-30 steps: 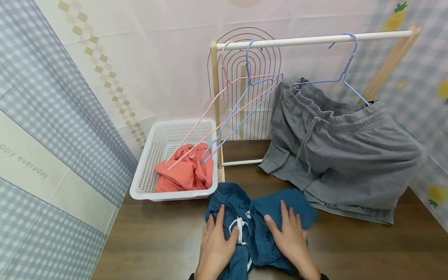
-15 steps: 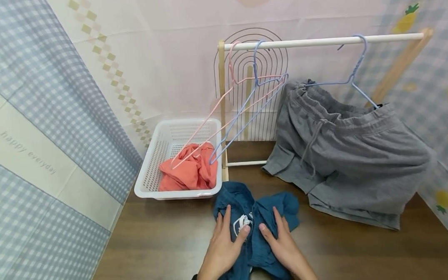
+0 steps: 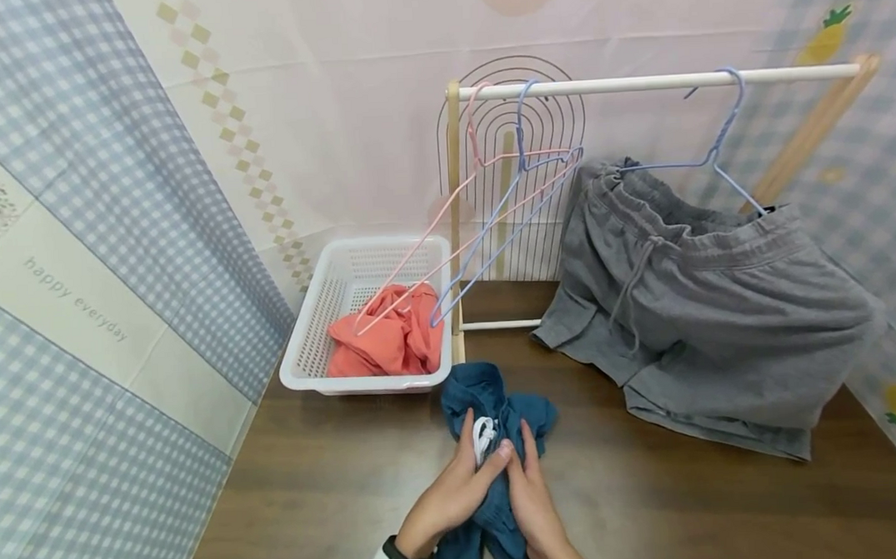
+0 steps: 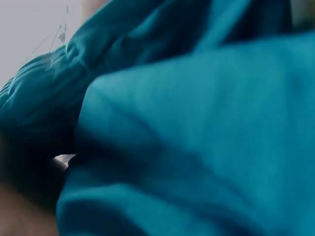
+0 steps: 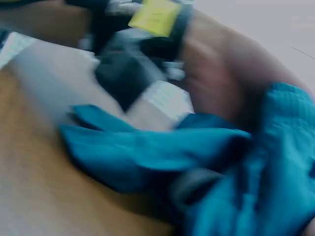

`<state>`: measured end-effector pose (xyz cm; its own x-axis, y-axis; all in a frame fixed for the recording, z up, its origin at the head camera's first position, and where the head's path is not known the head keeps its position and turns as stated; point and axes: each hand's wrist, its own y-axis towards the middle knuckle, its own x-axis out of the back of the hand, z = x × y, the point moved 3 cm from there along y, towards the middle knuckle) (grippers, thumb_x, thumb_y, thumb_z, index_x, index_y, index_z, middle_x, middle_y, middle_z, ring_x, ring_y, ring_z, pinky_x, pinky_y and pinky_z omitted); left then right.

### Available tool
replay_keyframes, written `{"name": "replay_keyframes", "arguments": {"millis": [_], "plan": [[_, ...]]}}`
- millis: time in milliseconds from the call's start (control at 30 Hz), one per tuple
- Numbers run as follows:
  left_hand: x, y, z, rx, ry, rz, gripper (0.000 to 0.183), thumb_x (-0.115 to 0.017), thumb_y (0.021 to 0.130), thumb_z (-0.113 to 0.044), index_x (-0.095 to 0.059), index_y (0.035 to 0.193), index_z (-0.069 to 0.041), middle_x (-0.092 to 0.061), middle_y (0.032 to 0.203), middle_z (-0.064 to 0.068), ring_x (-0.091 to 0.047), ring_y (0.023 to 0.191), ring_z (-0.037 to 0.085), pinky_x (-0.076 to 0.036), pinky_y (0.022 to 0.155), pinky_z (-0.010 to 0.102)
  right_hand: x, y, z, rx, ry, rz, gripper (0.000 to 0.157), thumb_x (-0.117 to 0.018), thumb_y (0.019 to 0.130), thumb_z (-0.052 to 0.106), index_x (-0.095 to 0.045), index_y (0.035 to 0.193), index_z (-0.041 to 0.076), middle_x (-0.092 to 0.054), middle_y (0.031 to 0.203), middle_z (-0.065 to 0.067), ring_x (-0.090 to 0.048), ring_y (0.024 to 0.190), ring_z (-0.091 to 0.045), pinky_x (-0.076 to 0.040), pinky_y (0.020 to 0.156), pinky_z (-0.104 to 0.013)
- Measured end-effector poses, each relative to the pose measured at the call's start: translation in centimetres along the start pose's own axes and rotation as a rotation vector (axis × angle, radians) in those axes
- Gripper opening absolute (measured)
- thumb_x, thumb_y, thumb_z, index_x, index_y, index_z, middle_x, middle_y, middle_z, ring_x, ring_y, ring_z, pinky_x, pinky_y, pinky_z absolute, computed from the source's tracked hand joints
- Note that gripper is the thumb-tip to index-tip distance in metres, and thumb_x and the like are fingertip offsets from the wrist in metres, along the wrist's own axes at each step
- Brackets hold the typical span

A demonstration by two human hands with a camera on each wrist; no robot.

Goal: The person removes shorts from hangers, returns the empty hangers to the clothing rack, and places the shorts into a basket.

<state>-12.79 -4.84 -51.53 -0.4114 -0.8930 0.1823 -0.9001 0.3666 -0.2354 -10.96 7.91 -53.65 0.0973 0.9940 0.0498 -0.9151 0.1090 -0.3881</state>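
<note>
Dark blue shorts (image 3: 495,498) with a white drawstring (image 3: 483,438) lie bunched on the table, just in front of the basket. My left hand (image 3: 453,496) holds their left side, its thumb across the cloth. On the other side my right hand (image 3: 535,505) grips the gathered fabric. Both thumbs nearly meet on top; most other fingers are hidden by hands or cloth. Folds of the blue shorts (image 4: 197,128) fill most of the left wrist view. In the blurred right wrist view, the blue cloth (image 5: 147,152) hangs in folds beside the right hand (image 5: 221,69).
A white basket (image 3: 301,353) holds a coral garment (image 3: 391,340). Behind stands a rack with a white rail (image 3: 635,83). On it hang a pink hanger (image 3: 445,209), a blue hanger (image 3: 491,223) and grey shorts (image 3: 720,318) on another blue hanger (image 3: 715,155).
My hands have come from apart to nearly touching, squeezing the blue shorts into a narrow bunch. The right part of the cloth has been drawn left. The head view has shifted slightly left.
</note>
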Motion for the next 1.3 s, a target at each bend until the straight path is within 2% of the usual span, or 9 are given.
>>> {"name": "replay_keyframes", "arguments": {"millis": [167,300,400,533,667,767,933,1100,1300], "plan": [[-0.1,0.0,-0.2,-0.033,-0.056,0.004,0.104,-0.060,0.103,-0.056,0.003,0.167,-0.002,-0.018,0.166,0.038,-0.026,0.152,0.050,-0.020,0.120,0.071,-1.2,-0.5,0.1,0.044,0.116,-0.084,0.086,-0.043,0.111,0.057,-0.001,0.170,0.010,-0.002,0.173,-0.030,-0.007,0.159,-0.049,-0.010,0.125,-0.068],[-0.3,-0.3,-0.5,-0.079,-0.144,-0.004,0.096,-0.065,0.103,-0.047,-0.007,0.167,-0.007,-0.023,0.169,0.028,-0.030,0.153,0.040,-0.020,0.123,0.064,-1.7,-1.4,0.5,0.090,0.140,-0.156,0.083,-0.044,0.112,0.052,-0.002,0.170,0.011,-0.007,0.173,-0.029,-0.014,0.158,-0.048,-0.016,0.125,-0.066],[-0.3,-0.7,-1.0,-0.112,-0.186,-0.021,0.087,-0.067,0.103,-0.042,-0.016,0.167,-0.010,-0.028,0.170,0.018,-0.033,0.152,0.032,-0.022,0.124,0.058,-1.9,-2.2,1.0,0.173,0.140,-0.223,0.078,-0.050,0.112,0.043,-0.010,0.171,0.012,-0.013,0.173,-0.026,-0.019,0.158,-0.045,-0.019,0.125,-0.065],[0.3,-0.9,-2.3,-0.157,-0.234,-0.038,0.083,-0.064,0.105,-0.040,-0.019,0.168,-0.012,-0.029,0.171,0.010,-0.031,0.155,0.028,-0.021,0.127,0.057,-2.3,-2.9,2.4,0.311,0.153,-0.265,0.073,-0.057,0.111,0.030,-0.018,0.170,0.013,-0.019,0.174,-0.016,-0.020,0.159,-0.035,-0.019,0.126,-0.060],[1.5,-0.6,-3.5,-0.186,-0.264,-0.081,0.081,-0.063,0.106,-0.040,-0.019,0.168,-0.011,-0.027,0.172,0.010,-0.027,0.157,0.027,-0.017,0.128,0.056,-2.8,-2.6,4.4,0.464,0.093,-0.263,0.069,-0.059,0.110,0.019,-0.024,0.168,0.010,-0.029,0.171,-0.011,-0.023,0.158,-0.028,-0.021,0.126,-0.056],[2.5,-0.3,-4.0,-0.198,-0.288,-0.146,0.081,-0.062,0.107,-0.039,-0.018,0.169,-0.010,-0.025,0.173,0.010,-0.023,0.158,0.026,-0.014,0.129,0.055,-3.2,-2.0,5.9,0.542,0.044,-0.234,0.067,-0.061,0.109,0.015,-0.028,0.167,0.009,-0.035,0.168,-0.011,-0.027,0.157,-0.026,-0.023,0.126,-0.054],[3.5,-0.4,-4.8,-0.245,-0.319,-0.251,0.079,-0.058,0.110,-0.032,-0.013,0.168,-0.003,-0.017,0.175,0.015,-0.016,0.160,0.030,-0.010,0.129,0.057,-3.8,-1.5,7.6,0.585,0.014,-0.192,0.069,-0.065,0.107,0.017,-0.031,0.166,0.012,-0.033,0.170,-0.009,-0.028,0.157,-0.026,-0.024,0.126,-0.057],[4.3,-0.2,-5.6,-0.314,-0.383,-0.295,0.073,-0.056,0.111,-0.025,-0.016,0.167,-0.001,-0.022,0.174,0.013,-0.021,0.159,0.028,-0.013,0.129,0.053,-4.3,-0.9,8.8,0.653,0.011,-0.189,0.071,-0.068,0.105,0.019,-0.032,0.166,0.018,-0.036,0.169,-0.004,-0.032,0.155,-0.022,-0.028,0.125,-0.051],[5.4,-0.1,-6.2,-0.269,-0.454,-0.294,0.067,-0.057,0.110,-0.035,-0.028,0.165,-0.008,-0.036,0.168,0.008,-0.034,0.152,0.026,-0.022,0.128,0.052,-4.8,-0.5,10.1,0.667,0.007,-0.158,0.070,-0.069,0.104,0.020,-0.036,0.165,0.019,-0.036,0.169,-0.004,-0.033,0.155,-0.024,-0.027,0.125,-0.055]]}}
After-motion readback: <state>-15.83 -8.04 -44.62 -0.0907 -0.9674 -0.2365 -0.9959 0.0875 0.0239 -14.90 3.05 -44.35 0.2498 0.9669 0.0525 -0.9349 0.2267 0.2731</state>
